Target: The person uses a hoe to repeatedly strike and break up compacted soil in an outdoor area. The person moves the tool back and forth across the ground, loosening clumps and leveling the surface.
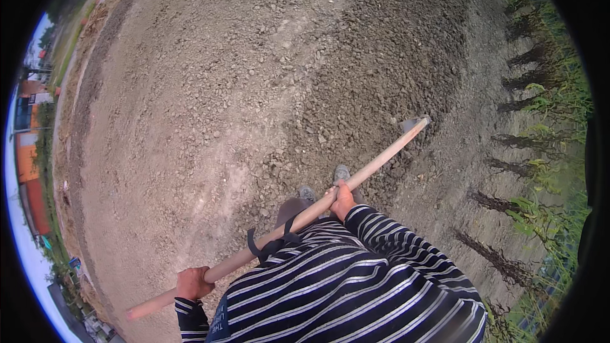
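Note:
A hoe with a long pale wooden handle (389, 152) lies slantwise across the front of my body. My left hand (194, 284) is closed around the handle near its butt end, at the lower left. Farther up the handle, my right hand (344, 201) grips it in front of my waist. The metal hoe blade (414, 123) is at the far right end, down at the dark broken soil; its lower edge is hard to make out. A black strap (253, 241) hangs at my waist, beside the handle.
Loose, cloddy soil (381, 57) stretches ahead, with paler ground (190, 101) to the left. My shoes (342, 173) stand just beyond the handle. Along the right runs a row of green plants (540, 222) with dark, withered lower parts. Orange buildings (27, 155) show at the far left.

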A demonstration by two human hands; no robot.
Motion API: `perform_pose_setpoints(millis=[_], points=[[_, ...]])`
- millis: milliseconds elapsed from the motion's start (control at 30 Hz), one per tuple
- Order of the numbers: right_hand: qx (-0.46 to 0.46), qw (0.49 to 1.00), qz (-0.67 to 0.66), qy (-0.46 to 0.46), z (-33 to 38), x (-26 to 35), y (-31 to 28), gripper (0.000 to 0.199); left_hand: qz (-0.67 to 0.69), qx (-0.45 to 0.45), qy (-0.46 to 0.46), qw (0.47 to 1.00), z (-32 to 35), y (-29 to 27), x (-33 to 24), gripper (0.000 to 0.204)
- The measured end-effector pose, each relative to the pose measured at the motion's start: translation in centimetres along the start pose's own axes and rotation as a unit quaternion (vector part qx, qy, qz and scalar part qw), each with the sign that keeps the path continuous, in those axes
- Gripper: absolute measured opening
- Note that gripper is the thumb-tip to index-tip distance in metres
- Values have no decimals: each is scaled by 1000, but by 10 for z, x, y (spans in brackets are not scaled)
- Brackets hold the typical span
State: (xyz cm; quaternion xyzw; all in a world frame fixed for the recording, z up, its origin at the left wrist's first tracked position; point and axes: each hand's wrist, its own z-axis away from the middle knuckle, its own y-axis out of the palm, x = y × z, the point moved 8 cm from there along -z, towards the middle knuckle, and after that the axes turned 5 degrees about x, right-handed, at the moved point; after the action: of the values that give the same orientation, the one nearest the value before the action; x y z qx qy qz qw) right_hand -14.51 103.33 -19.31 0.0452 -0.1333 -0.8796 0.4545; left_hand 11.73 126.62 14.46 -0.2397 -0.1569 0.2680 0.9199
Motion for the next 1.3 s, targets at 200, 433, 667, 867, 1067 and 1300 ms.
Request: perform_pose_setpoints(millis=[200, 433, 667, 867, 1067, 1300], points=[[-40, 992, 35, -112, 36, 59, -8, 19, 150, 47, 79, 984, -50, 104, 5, 30], [39, 973, 105, -204, 82, 185, 8, 20, 207, 98, 169, 959, -136, 252, -66, 33], [1, 960, 123, -250, 23, 190, -15, 23, 129, 194, 89, 968, -104, 315, -41, 28], [-100, 988, 109, -34, 18, 18, -86, 15, 170, 238, 30, 956, 75, 288, 59, 30], [-30, 991, 99, -84, 41, 67, -71, 14, 167, 249, 54, 952, 54, 282, 25, 33], [-36, 968, 90, -231, 22, 186, -77, 15, 101, 152, 181, 966, -78, 273, -76, 25]])
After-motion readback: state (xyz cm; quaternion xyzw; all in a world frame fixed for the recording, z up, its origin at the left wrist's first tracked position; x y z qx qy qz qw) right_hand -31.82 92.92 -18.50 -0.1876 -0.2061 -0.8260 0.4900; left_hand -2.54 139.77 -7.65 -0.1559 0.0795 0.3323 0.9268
